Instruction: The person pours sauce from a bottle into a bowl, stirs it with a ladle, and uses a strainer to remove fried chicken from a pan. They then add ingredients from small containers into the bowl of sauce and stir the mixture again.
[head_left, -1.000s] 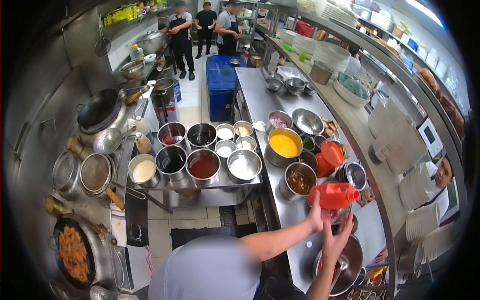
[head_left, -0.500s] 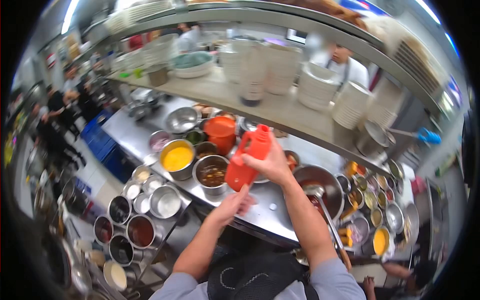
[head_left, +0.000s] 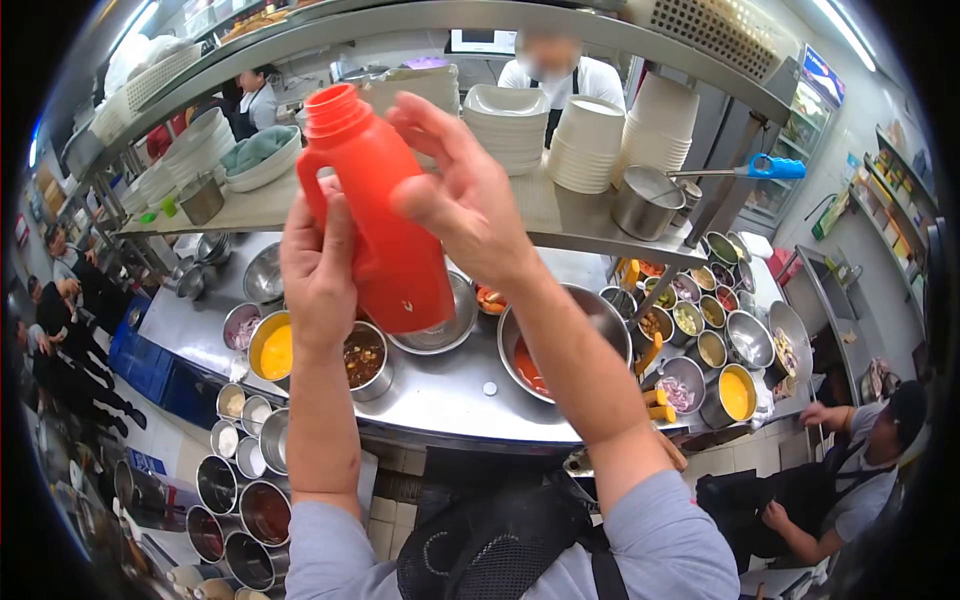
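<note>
Your left hand (head_left: 322,262) is closed around the handle side of a red jug (head_left: 388,230), held up in front of the shelf (head_left: 565,212) and well above the worktop (head_left: 450,412). The jug leans a little, its uncapped, threaded mouth pointing upward. Low on its side you have a small pale mark, too small to read. Your right hand (head_left: 462,205) is open, fingers spread, beside the jug; its thumb overlaps the red plastic, but you cannot tell whether it touches.

On the worktop below are a pot of brown sauce (head_left: 378,386), a large metal bowl (head_left: 607,325) holding red sauce and, between them, a small white disc (head_left: 490,388). Over to your right, a glass-fronted fridge (head_left: 805,125) carries a blue sign (head_left: 823,76) with pale lettering, not legible from here.
</note>
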